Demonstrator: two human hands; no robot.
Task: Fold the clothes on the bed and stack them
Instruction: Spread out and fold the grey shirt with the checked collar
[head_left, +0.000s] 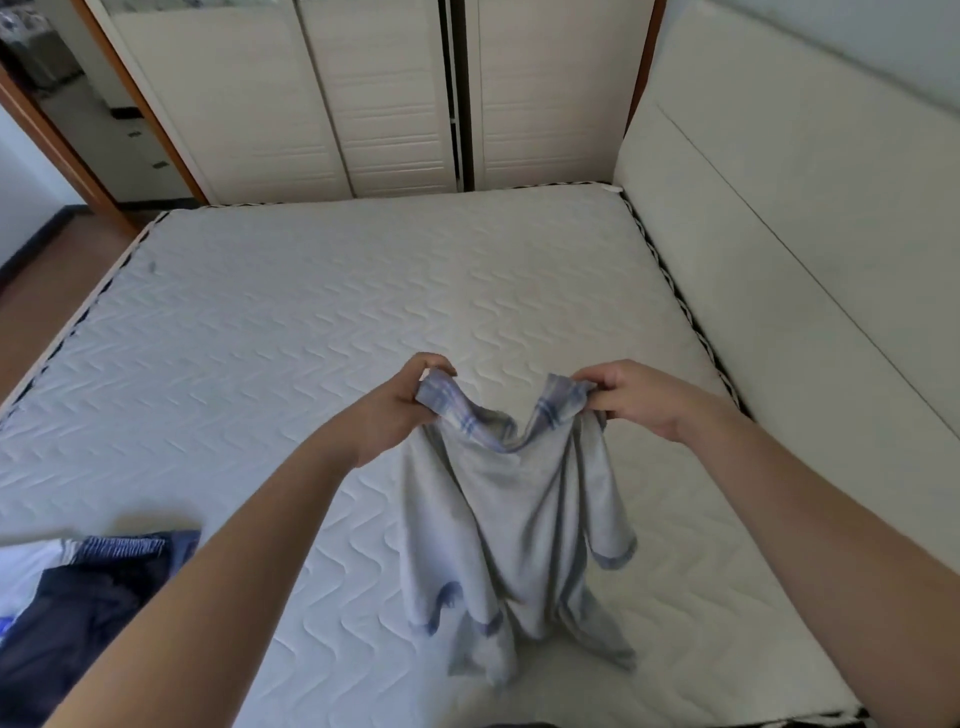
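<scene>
A pale grey polo shirt with a blue plaid collar and blue sleeve trim hangs over the white quilted mattress. My left hand grips the collar's left end and my right hand pinches its right end, so the shirt is held up by the shoulders. Its hem crumples on the mattress near the front edge. A heap of dark navy and white clothes lies at the lower left of the bed.
A white padded headboard runs along the bed's right side. White wardrobe doors stand behind the far edge. Wooden floor and a doorway lie to the left.
</scene>
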